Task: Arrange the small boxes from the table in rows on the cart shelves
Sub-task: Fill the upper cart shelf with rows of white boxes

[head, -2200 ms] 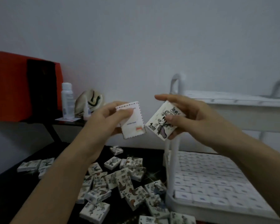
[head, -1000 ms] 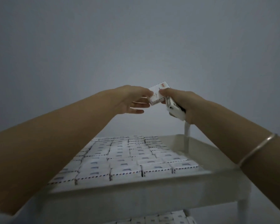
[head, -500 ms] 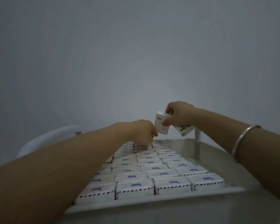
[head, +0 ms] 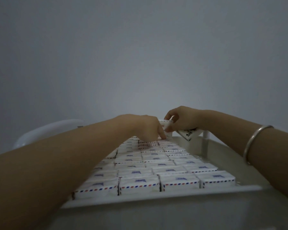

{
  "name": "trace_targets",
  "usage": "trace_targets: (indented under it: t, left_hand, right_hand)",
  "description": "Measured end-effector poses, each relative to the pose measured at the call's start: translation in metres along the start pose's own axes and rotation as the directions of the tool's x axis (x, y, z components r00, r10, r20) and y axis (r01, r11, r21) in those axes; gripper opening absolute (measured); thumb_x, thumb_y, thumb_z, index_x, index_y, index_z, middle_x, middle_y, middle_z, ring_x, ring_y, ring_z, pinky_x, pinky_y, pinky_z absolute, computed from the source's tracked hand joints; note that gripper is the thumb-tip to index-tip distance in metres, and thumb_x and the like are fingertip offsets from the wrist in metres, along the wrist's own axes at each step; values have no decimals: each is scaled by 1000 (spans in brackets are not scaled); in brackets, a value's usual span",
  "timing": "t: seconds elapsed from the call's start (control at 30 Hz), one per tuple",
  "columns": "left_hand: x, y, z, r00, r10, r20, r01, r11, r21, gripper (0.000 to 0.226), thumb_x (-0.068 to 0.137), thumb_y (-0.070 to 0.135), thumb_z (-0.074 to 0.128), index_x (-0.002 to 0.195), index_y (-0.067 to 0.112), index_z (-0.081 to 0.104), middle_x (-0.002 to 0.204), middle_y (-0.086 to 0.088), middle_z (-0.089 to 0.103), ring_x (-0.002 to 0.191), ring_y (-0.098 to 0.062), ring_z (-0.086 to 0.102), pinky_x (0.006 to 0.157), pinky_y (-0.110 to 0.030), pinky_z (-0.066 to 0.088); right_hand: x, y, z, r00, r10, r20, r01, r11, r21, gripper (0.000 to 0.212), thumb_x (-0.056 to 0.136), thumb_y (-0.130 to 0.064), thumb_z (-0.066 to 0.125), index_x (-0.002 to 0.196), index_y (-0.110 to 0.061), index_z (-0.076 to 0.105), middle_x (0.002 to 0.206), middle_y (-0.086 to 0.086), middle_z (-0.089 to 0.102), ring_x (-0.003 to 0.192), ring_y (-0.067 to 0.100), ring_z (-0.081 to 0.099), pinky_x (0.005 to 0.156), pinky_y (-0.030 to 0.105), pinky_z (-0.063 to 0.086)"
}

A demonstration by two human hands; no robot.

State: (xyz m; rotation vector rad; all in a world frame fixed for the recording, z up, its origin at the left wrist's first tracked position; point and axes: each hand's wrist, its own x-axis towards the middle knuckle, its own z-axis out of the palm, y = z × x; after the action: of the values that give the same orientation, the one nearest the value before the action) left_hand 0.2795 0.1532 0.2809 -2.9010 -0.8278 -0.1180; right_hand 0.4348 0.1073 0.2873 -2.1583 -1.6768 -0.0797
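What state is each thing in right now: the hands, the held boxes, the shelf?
left hand: fingertips pressing down at the far row
right hand: pinches the first box, second box tucked under its palm
first box: on edge at the far row, not yet flat
shelf boxes: flat, in tight rows
cart shelf: strip along its right side bare
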Motion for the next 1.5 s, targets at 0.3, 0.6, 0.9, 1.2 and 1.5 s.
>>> trace_targets:
  t: [0.3, 0.6, 0.9, 1.2, 1.5]
  left_hand:
    - [-3, 0, -1, 1000, -18, 18, 18, 1000, -25, 60, 91, -2, 34, 135, 33, 54, 147, 2, 44, 129, -18, 43, 92, -22, 32]
    - [5, -5, 8, 993, 41, -111, -36, 998, 45, 52, 91, 4, 41, 128, 35, 60, 153, 9, 24, 139, -15, 24, 109, -35, 32]
    - [3, 0, 14, 999, 30, -30, -30, 1000, -5, 47, 95, 7, 42, 141, 16, 42, 141, -4, 50, 128, -21, 46, 104, -28, 37]
    - [-11, 11, -1, 997, 68, -30, -68, 998, 6, 43, 97, 12, 40, 135, 27, 51, 144, 1, 44, 131, -17, 42, 106, -30, 31]
    - [-80, 67, -23, 925, 352, -146, -375, 908, -186, 31, 98, 13, 44, 114, 28, 67, 108, 17, 66, 106, 1, 58, 94, -18, 42]
  right_hand:
    - [-5, 5, -3, 998, -39, -42, 36, 997, -63, 36, 89, -40, 64, 125, -35, 57, 124, -3, 58, 103, 15, 56, 93, 32, 46]
    - [-9, 0, 6, 998, 4, 61, 2, 995, -96, 28, 99, -43, 48, 93, -29, 72, 73, -13, 55, 61, 5, 45, 55, 18, 32]
    - [-32, -7, -1, 999, -4, 42, 9, 990, -140, 45, 99, -48, 42, 131, -21, 59, 135, 1, 54, 121, 20, 51, 100, 31, 38]
    - [-141, -16, -14, 961, -33, -275, 53, 996, 66, 41, 102, -42, 33, 98, -29, 72, 85, 0, 68, 83, 12, 62, 78, 27, 46]
    - [-194, -1, -4, 994, 26, -107, 3, 965, 262, 26, 98, -40, 49, 97, -31, 73, 93, -11, 69, 89, 6, 61, 80, 20, 46]
